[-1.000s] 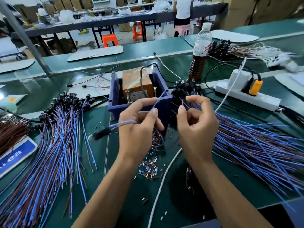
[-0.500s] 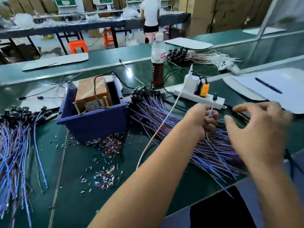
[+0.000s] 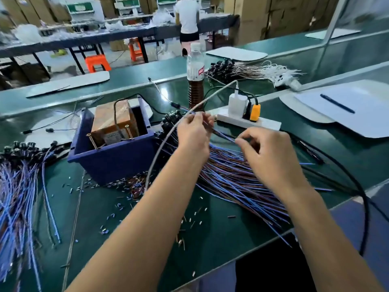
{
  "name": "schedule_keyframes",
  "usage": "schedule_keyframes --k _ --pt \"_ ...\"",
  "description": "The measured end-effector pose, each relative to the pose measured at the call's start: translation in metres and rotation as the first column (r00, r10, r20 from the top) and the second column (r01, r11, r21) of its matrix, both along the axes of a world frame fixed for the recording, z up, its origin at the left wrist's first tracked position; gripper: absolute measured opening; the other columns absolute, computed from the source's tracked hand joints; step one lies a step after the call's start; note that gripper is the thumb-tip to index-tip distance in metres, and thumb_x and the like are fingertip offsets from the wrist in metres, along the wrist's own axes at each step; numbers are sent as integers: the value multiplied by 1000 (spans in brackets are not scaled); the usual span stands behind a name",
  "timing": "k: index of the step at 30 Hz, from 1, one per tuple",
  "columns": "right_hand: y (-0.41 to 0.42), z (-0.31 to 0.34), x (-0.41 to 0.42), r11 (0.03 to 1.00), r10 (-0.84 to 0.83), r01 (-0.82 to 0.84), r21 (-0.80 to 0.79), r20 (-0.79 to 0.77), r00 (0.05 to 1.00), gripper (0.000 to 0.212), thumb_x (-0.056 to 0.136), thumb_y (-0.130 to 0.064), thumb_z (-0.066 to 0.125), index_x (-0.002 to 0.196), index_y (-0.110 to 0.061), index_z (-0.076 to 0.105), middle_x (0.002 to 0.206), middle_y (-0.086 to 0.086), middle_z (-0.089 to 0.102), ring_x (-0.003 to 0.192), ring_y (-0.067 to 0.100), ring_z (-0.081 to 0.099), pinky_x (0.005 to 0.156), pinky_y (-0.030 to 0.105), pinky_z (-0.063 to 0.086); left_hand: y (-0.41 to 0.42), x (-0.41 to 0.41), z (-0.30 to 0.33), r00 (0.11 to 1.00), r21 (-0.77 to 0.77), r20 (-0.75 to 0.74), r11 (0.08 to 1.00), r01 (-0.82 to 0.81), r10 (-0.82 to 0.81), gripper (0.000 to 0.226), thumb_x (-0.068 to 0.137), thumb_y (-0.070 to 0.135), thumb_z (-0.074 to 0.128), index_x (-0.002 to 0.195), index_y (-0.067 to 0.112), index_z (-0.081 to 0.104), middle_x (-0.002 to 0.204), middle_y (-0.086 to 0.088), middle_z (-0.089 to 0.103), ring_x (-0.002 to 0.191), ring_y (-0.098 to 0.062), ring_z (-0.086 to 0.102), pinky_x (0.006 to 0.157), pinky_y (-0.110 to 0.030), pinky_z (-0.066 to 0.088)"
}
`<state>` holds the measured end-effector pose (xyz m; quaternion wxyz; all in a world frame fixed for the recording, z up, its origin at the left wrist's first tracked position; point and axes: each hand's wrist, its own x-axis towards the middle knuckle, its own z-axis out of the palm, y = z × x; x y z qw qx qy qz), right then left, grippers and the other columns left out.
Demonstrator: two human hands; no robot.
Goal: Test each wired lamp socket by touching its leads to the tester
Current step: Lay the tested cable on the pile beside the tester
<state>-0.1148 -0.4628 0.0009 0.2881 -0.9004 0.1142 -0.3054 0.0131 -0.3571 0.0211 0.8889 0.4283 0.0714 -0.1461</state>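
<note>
Pinching thin wire leads (image 3: 223,134), both hands (image 3: 192,133)

Both forearms reach fwd; left hand (image 3: 192,133) fingers curled in a pinch, right hand (image 3: 267,152) pinching too.

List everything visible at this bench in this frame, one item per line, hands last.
Tester: one, brown block in a blue bin, left of centre.
Untested socket pile: many, blue and brown leads, under the hands.
Second socket pile: many, blue leads, far left.
Bottle: one, clear with dark liquid, behind centre.
Power strip: one, white, right of bottle.
Pen: one, dark, on white sheet at right.
Wire offcuts: many, scattered on green bench.
Left hand: pinches one socket's leads.
Right hand: pinches the same leads.
</note>
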Motion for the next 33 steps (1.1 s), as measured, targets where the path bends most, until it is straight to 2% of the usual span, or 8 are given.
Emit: schedule_keyframes --k 3,7,9,15,21,25,29,33 --pt "-2 -3 2 997 -13 9 -79 -54 998 15 95 -36 75 84 -25 75 67 -13 67 61 4 63 60 29 53 26 8 -4 961 472 272 877 -87 -51 17 107 10 53 91 6 58 84 -12 69 72 -19 72 78 -33 64" --pt "2 -9 8 990 -59 43 -131 -116 991 15 92 -35 78 82 -24 78 71 -8 71 65 12 64 66 30 56 46 8 -11 849 890 382 392 -232 -365 31 106 31 55 85 10 61 66 -6 73 60 -16 75 81 -40 63" --pt "5 -13 9 987 -80 61 -150 -127 989 13 90 -34 81 83 -24 80 76 -6 72 71 15 65 69 29 54 52 1 -13 815 901 400 343 -266 -419 38 107 37 53 82 10 62 64 -7 73 54 -18 73 71 -40 64" --pt "20 -8 11 985 -99 107 -134 60 993 5 88 -18 80 91 -14 80 87 1 72 83 21 66 81 38 56 121 -36 -14 505 586 799 610 -534 -325 41 108 28 51 72 12 63 56 1 62 45 -10 54 45 -24 38" --pt "108 6 25 939 345 -342 -41 128 930 9 89 -15 80 83 -22 77 72 -18 69 66 2 64 63 8 43 218 -30 -13 275 313 942 210 -926 -193 44 102 21 52 61 12 40 52 7 32 48 -18 30 49 -30 25" --pt "178 6 36 727 683 -687 10 -116 721 8 93 -21 78 85 -24 77 70 -17 68 67 0 64 62 8 42 288 5 -33 524 511 848 -142 -848 -78 29 97 25 55 70 15 54 59 -3 53 55 -27 51 54 -30 28" --pt "239 0 58 586 776 -810 5 -290 560 8 94 -26 76 90 -20 78 76 -9 72 69 6 64 67 21 51 338 28 -54 907 790 419 -511 -339 45 26 90 25 61 111 11 64 115 -23 62 113 -42 54 95 -45 41" --pt "280 -8 80 553 745 -833 -30 -431 510 11 94 -29 73 96 -19 77 87 -4 73 81 14 66 80 35 57 341 31 -63 964 763 266 -613 -206 8 30 94 22 55 119 6 60 127 -22 57 122 -38 49 100 -41 39"
